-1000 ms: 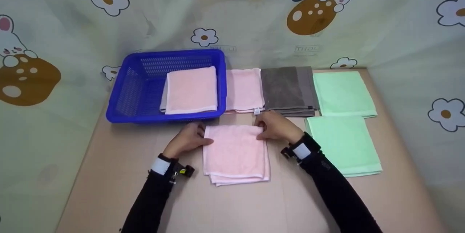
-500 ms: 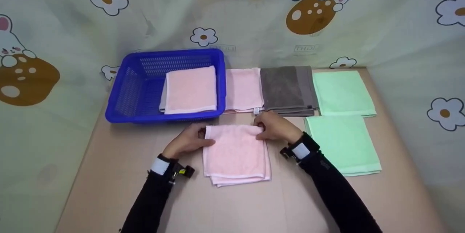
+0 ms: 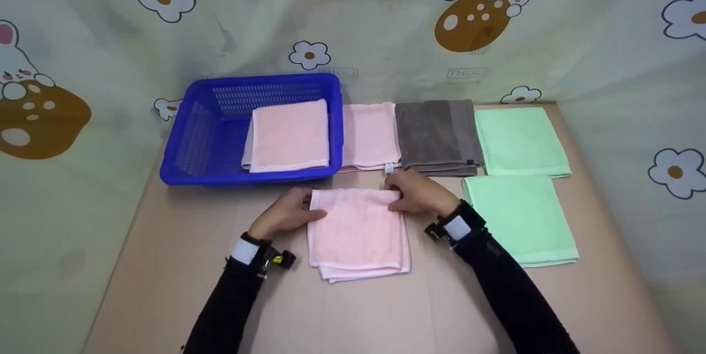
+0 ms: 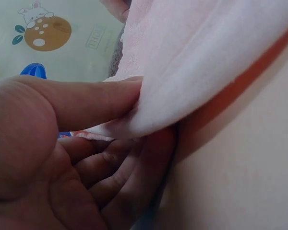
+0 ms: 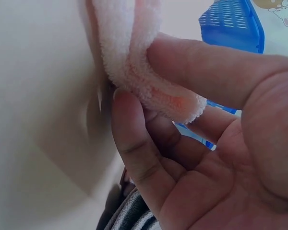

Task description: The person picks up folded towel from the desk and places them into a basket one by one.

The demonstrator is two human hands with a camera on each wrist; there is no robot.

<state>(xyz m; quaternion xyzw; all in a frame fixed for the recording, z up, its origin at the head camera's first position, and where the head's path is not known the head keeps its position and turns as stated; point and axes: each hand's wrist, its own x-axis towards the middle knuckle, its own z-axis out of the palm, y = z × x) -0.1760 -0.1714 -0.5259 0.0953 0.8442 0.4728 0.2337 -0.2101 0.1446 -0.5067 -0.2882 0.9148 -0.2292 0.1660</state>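
Observation:
A folded pink towel (image 3: 356,232) with white edging lies on the table in the middle of the head view, its lower layers peeking out at the near edge. My left hand (image 3: 283,214) pinches its far left corner, thumb on top and fingers underneath. In the left wrist view that towel edge (image 4: 182,91) sits between thumb and fingers. At the far right corner my right hand (image 3: 422,194) pinches the towel in the same manner. The right wrist view shows the layered, fluffy towel corner (image 5: 134,62) between thumb and fingertips.
A blue plastic basket (image 3: 193,180) at the back left holds a folded pink towel (image 3: 290,136) over a greyish one. Right of it lie another pink towel (image 3: 370,136), a stack of brown towels (image 3: 436,133) and two green towels (image 3: 521,141). A patterned curtain (image 3: 375,23) hangs behind.
Almost nothing differs. Both hands keep their pinch on the pink towel's far corners, and the towel stays where it was.

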